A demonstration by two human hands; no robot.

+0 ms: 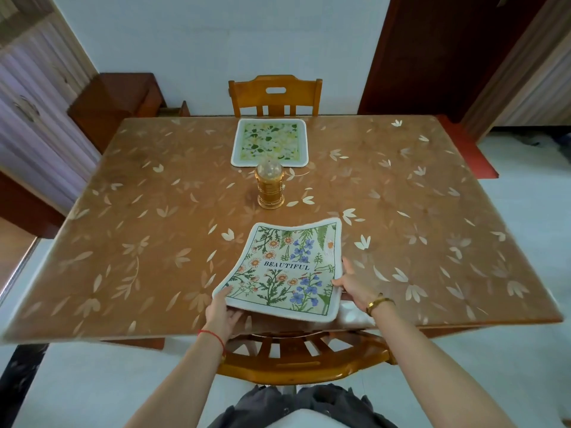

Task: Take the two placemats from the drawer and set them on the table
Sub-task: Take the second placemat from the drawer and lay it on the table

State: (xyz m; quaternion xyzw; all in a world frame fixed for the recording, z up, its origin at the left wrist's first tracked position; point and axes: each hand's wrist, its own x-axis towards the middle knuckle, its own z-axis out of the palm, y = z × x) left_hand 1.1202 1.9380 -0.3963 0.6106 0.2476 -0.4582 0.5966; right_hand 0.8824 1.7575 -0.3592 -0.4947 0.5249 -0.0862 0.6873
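Floral placemat (284, 267), near end pinched by left hand (221, 310) and right hand (355, 285), edge raised: risk of overhanging table (154, 227) rim, slipping off on release.

Broad bare stretches of the table (154, 211) lie open left and right, while the amber lantern-like jar (269, 188) stands midway between the far placemat (269, 143) and the near placemat (285, 268), whose front edge seems lifted above the near chair (296, 359).
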